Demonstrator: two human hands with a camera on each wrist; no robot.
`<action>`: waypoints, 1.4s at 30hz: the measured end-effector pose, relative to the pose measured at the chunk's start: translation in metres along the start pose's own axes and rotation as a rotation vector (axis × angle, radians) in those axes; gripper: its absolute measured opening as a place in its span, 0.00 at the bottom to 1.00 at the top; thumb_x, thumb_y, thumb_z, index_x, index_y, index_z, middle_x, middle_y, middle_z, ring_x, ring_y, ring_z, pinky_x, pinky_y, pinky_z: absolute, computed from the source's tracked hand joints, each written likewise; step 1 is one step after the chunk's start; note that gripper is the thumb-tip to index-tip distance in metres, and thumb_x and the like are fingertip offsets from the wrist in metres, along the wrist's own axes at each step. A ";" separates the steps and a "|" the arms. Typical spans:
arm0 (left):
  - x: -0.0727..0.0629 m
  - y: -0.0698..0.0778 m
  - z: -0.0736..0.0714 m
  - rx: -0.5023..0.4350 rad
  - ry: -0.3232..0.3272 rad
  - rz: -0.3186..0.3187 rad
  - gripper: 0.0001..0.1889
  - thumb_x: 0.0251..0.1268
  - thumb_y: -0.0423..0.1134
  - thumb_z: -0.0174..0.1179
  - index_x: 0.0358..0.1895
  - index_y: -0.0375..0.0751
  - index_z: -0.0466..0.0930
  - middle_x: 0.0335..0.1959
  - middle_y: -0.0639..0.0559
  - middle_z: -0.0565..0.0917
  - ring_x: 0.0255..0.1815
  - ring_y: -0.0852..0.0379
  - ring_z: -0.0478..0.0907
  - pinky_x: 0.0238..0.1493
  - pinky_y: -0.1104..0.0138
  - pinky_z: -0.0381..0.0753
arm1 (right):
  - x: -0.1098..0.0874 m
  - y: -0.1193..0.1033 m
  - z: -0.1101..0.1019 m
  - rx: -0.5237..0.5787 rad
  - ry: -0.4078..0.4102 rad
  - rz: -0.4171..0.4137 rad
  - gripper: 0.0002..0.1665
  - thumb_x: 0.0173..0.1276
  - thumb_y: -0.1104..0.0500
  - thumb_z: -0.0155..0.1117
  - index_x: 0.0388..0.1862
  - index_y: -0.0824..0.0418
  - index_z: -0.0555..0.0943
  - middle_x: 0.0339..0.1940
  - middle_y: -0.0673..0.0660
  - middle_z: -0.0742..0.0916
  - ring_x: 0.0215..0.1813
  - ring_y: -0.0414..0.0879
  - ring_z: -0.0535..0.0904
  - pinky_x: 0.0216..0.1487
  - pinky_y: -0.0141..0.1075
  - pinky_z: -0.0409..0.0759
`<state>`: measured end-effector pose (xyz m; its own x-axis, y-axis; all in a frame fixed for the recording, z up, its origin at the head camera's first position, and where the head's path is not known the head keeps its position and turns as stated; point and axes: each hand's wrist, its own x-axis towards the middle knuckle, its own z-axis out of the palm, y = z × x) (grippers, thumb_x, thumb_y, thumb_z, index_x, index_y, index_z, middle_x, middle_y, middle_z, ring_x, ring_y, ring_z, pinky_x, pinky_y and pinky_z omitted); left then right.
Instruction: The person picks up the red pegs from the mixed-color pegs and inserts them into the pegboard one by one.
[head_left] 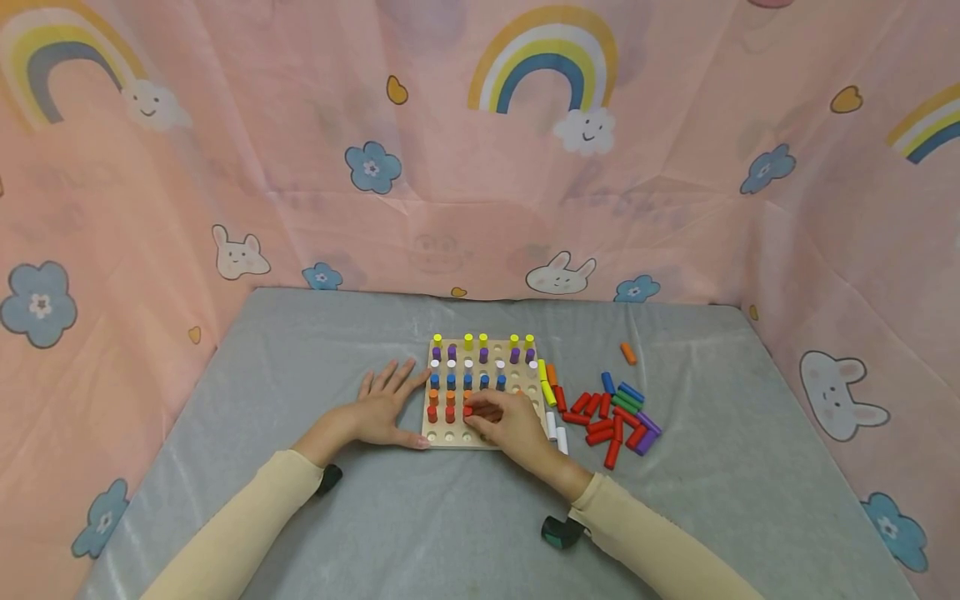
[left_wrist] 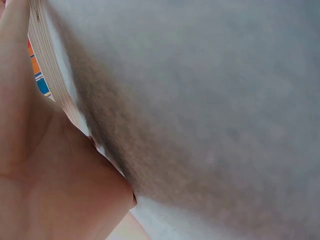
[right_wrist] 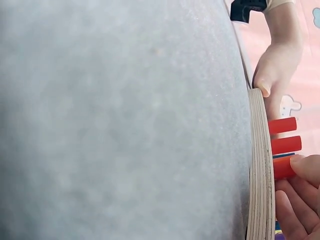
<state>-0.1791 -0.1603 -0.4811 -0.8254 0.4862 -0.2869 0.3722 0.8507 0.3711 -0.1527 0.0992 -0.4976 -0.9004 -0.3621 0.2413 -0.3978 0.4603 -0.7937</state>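
A wooden pegboard (head_left: pixel 457 442) lies on the table, with rows of yellow, purple, white, blue, orange and red pegs standing in its holes. My right hand (head_left: pixel 517 429) reaches over its near part and pinches a red peg (right_wrist: pixel 283 168) between thumb and finger. That peg stands upright at the board, third in the red row, beside two other red pegs (right_wrist: pixel 286 145). Spread flat on the cloth, my left hand (head_left: pixel 381 408) touches the board's left edge with its thumb and fingertip. In the left wrist view, its palm (left_wrist: pixel 60 170) sits against the board's layered side (left_wrist: pixel 50 60).
Right of the board lies a loose pile of red pegs (head_left: pixel 600 427), with green pegs (head_left: pixel 627 402), blue and purple ones at its far side. White pegs (head_left: pixel 562 440) and yellow pegs (head_left: pixel 549 393) lie along the board's right edge. One orange peg (head_left: pixel 628 353) lies apart on the grey cloth (head_left: pixel 360 533).
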 end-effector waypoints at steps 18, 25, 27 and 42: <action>0.000 -0.003 0.003 -0.041 -0.003 0.014 0.62 0.48 0.76 0.63 0.81 0.56 0.38 0.83 0.41 0.35 0.83 0.35 0.29 0.74 0.32 0.32 | 0.000 -0.007 -0.015 0.007 0.031 0.008 0.12 0.63 0.61 0.72 0.45 0.61 0.87 0.41 0.53 0.91 0.37 0.42 0.87 0.40 0.27 0.84; 0.000 -0.001 0.002 -0.025 0.001 0.014 0.61 0.50 0.72 0.65 0.81 0.53 0.39 0.83 0.40 0.36 0.83 0.34 0.30 0.74 0.31 0.34 | 0.000 -0.009 -0.025 0.012 0.091 0.000 0.11 0.60 0.62 0.74 0.43 0.59 0.87 0.37 0.53 0.91 0.36 0.41 0.86 0.38 0.28 0.84; 0.000 -0.001 0.001 -0.018 0.004 0.012 0.61 0.50 0.71 0.65 0.81 0.53 0.39 0.83 0.40 0.36 0.83 0.34 0.30 0.74 0.31 0.35 | 0.000 -0.009 -0.029 0.018 0.101 -0.021 0.12 0.60 0.62 0.74 0.43 0.61 0.87 0.37 0.54 0.91 0.36 0.43 0.87 0.38 0.29 0.84; -0.001 0.001 0.000 -0.007 -0.007 -0.004 0.61 0.51 0.71 0.66 0.81 0.53 0.39 0.83 0.41 0.36 0.83 0.34 0.30 0.74 0.31 0.35 | -0.004 -0.001 -0.063 -0.012 0.108 0.078 0.13 0.63 0.60 0.72 0.47 0.61 0.86 0.39 0.54 0.91 0.39 0.43 0.85 0.40 0.30 0.83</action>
<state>-0.1784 -0.1600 -0.4805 -0.8240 0.4840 -0.2947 0.3655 0.8514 0.3762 -0.1595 0.1517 -0.4627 -0.9421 -0.2356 0.2384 -0.3274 0.4939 -0.8055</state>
